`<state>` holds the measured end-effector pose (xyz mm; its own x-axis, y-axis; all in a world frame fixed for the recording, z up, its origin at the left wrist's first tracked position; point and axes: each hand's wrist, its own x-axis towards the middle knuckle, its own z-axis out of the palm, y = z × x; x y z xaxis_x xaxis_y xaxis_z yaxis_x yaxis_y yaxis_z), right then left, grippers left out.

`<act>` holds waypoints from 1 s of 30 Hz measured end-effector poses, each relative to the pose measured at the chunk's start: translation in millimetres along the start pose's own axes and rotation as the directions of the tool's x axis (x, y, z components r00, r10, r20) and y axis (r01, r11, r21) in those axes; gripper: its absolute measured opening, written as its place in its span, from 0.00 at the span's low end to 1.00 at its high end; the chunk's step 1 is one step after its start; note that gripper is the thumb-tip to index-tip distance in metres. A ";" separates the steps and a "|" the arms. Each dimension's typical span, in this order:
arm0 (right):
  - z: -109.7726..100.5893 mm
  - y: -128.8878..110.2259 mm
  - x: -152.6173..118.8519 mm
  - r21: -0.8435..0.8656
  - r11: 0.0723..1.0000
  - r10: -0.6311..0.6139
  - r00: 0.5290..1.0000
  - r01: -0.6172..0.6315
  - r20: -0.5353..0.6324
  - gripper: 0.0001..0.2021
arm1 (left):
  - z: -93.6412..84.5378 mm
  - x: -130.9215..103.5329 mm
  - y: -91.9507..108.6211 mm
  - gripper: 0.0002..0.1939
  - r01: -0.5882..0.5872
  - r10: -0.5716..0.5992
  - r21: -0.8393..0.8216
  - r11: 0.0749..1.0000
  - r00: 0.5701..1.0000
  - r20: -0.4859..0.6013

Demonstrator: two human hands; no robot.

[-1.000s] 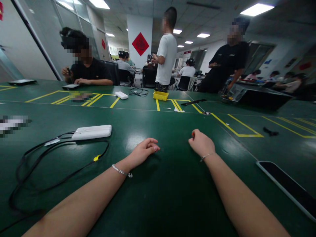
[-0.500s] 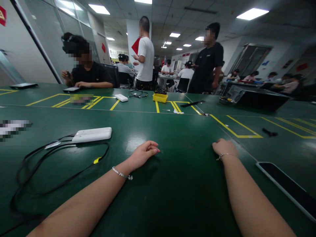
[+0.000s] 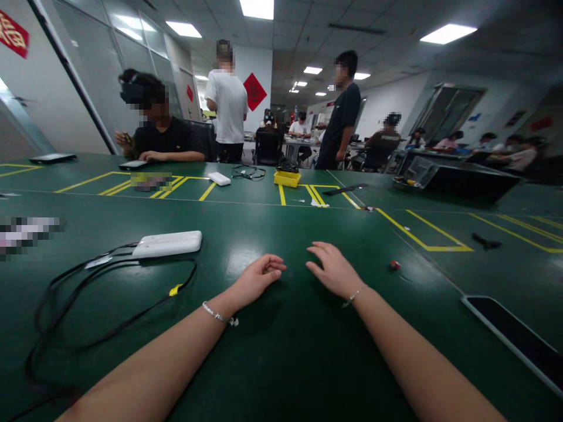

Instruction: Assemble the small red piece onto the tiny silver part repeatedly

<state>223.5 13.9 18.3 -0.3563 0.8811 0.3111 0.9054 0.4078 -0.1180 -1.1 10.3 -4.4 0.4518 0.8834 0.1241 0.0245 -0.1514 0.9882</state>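
Observation:
My left hand [image 3: 259, 278] rests on the green table [image 3: 281, 357], fingers loosely extended and slightly curled, holding nothing. Facing it across a small gap is my right hand [image 3: 332, 268], open with its fingers apart and nothing in them. Each wrist wears a thin bracelet. To the right of my right hand lies a small red object [image 3: 394, 265], too small to make out its kind. A white power bank [image 3: 168, 244] with black cables lies left of my left hand.
A dark-screened phone [image 3: 510, 334] lies at the right. Beyond are a yellow bin [image 3: 287, 179], a smaller white block [image 3: 219, 179], a black casing [image 3: 466, 179] and yellow tape outlines. Opposite sits a person in black [image 3: 165, 138]; others stand behind.
My right hand has moved left from beside the red object, which now shows, and its fingers have opened. My left hand has barely moved. The people standing behind have shifted left.

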 end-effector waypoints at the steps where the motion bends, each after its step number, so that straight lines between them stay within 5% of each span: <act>1: 5.4 -16.4 0.1 0.060 0.993 -0.107 0.994 0.104 0.036 0.21 | 0.1 -0.1 0.3 0.12 -0.015 0.016 0.019 1.000 1.000 -0.013; 4: 17.7 -47.6 -2.4 0.169 0.948 -0.293 0.946 0.268 0.141 0.24 | 0.3 -1.0 2.4 0.12 -0.023 0.028 0.086 0.996 0.998 -0.053; 6: 19.1 -46.9 -2.8 0.163 0.947 -0.307 0.932 0.278 0.193 0.25 | 0.3 -2.0 3.8 0.13 -0.001 0.008 0.110 0.994 0.998 -0.067; 8: 14.2 -28.5 -1.8 0.080 0.975 -0.219 0.953 0.206 0.208 0.23 | 0.3 -2.7 4.7 0.14 0.022 -0.014 0.111 0.994 0.997 -0.076; 11: 0.1 22.3 -4.1 -0.151 0.982 0.128 0.984 -0.109 0.125 0.21 | 0.3 -2.9 5.0 0.14 0.055 -0.046 0.104 0.993 0.995 -0.086; 13: -8.6 61.8 -11.2 -0.282 0.866 0.436 0.900 -0.413 0.018 0.20 | 0.2 -2.8 4.6 0.15 0.065 -0.056 0.105 0.992 0.994 -0.090; 15: -14.4 97.4 -21.3 -0.327 0.706 0.652 0.757 -0.628 -0.049 0.21 | -0.2 -2.6 3.9 0.15 0.065 -0.056 0.114 0.991 0.995 -0.086; 17: -17.3 123.9 -30.5 -0.326 0.614 0.759 0.651 -0.719 -0.007 0.21 | -0.9 -2.8 3.4 0.15 0.064 -0.054 0.124 0.990 0.995 -0.078; 20: -18.9 142.7 -36.5 -0.346 0.565 0.813 0.576 -0.749 0.082 0.20 | -1.5 -3.4 3.5 0.15 0.066 -0.057 0.135 0.989 0.996 -0.066; 30: -19.5 140.0 -31.1 -0.390 0.582 0.798 0.593 -0.714 0.105 0.15 | 0.5 -4.6 7.6 0.14 0.072 -0.065 0.138 0.988 0.996 -0.057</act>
<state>365.9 38.9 10.5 0.4870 0.8733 -0.0084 0.8711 -0.4850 0.0771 -2.5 4.9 2.6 0.3981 0.9150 0.0650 0.1798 -0.1473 0.9726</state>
